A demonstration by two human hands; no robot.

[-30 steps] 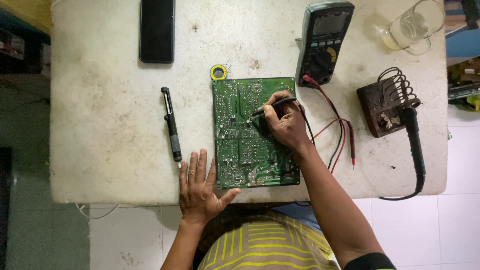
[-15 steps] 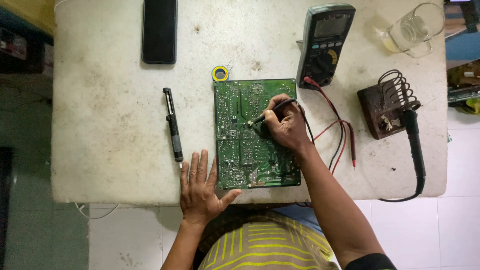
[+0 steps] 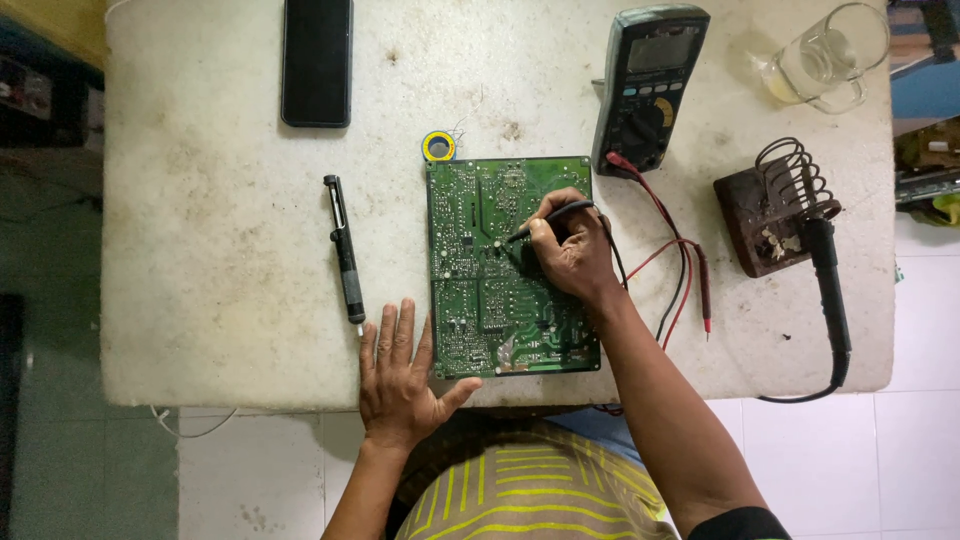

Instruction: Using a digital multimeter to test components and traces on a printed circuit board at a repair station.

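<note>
The green circuit board [image 3: 510, 265] lies flat, solder side up, near the front edge of your white worktable [image 3: 200, 250], roughly at its middle. Your right hand [image 3: 570, 250] rests on the board's right half with its fingers closed around a black meter probe [image 3: 545, 218], the tip angled down and left so that it touches the board close to its centre. Your left hand [image 3: 400, 375] lies flat and open at the table's front edge, fingers spread, holding nothing; its thumb sits just under the board's lower left corner. Just left of the board, and apart from it, a black desoldering pump [image 3: 346, 252] lies lengthwise on the table, its tip close to your left fingertips. A small yellow and blue spool of solder [image 3: 438, 146] sits right against the board's far left corner. At the far right corner stands the dark multimeter [image 3: 645, 85], with red and black leads [image 3: 680, 255] trailing from it down the right side of the board past your wrist; a red probe [image 3: 704, 290] lies loose on the table there. Further right, a soldering iron [image 3: 828, 290] rests in its coiled stand [image 3: 775, 205]. A black phone [image 3: 317, 60] lies at the far left, and a glass mug [image 3: 825, 55] sits at the far right corner.
</note>
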